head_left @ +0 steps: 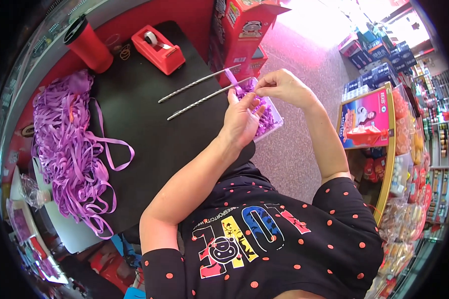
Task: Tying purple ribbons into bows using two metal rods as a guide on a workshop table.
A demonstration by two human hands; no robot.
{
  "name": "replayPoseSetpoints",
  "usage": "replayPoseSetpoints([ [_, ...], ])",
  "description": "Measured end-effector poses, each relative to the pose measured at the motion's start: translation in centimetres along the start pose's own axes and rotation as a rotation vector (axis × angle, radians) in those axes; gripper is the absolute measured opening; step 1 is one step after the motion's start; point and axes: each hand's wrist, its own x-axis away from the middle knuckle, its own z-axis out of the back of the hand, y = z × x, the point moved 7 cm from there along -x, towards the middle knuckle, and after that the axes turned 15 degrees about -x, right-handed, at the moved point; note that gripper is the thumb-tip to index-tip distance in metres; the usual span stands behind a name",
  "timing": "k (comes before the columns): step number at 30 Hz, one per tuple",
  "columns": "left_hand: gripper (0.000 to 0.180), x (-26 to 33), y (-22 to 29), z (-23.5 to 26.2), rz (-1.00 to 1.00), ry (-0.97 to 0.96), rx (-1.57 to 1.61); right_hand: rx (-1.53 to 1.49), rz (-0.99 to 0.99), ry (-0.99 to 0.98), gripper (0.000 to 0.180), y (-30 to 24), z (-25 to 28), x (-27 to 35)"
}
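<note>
Rods (199, 81) side by side, tips toward left hand (242, 119).

Two twisted rods (197, 82), one tape dispenser (158, 49)

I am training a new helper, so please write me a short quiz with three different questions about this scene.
1. True or false: the red tape dispenser lies on the black table.
2. What colour is the ribbon pile at the table's left edge?
3. Both hands, left hand and right hand, work over: A) the clear tray of purple pieces, B) the red cup, C) the tape dispenser.

Key: 1 true; 2 purple; 3 A.
</note>
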Motion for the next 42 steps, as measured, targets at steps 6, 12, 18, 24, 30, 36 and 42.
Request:
replayPoseSetpoints([
  [6,0.07,-0.1,-0.2,-0.1,-0.014,-0.015,-0.03,0.032,-0.029,0.064,0.024,0.0,-0.4,1.0],
  [12,0.074,0.1,-0.1,0.0,-0.02,-0.006,-0.046,-0.072,-0.043,0.044,0.025,0.8,-0.6,1.3],
  [18,0.073,-0.1,-0.3,0.3,-0.007,-0.003,-0.049,-0.344,-0.013,0.129,0.034,1.9,-0.7,2.3],
  [24,0.054,0.0,-0.4,0.5,-0.007,0.074,-0.065,-0.505,-0.065,0.227,0.025,3.8,-0.6,3.2],
  [30,0.062,-0.1,-0.3,0.1,-0.04,-0.03,-0.048,-0.489,0.018,0.266,0.02,5.2,-0.4,3.3],
  [36,0.077,1.1,0.1,-1.1,0.051,0.026,0.046,-0.227,0.139,0.132,0.021,-1.1,0.3,-0.4],
  [42,0.078,0.9,0.1,-1.2,0.027,-0.093,0.109,0.013,0.063,-0.209,0.027,0.0,-2.0,-7.3],
])
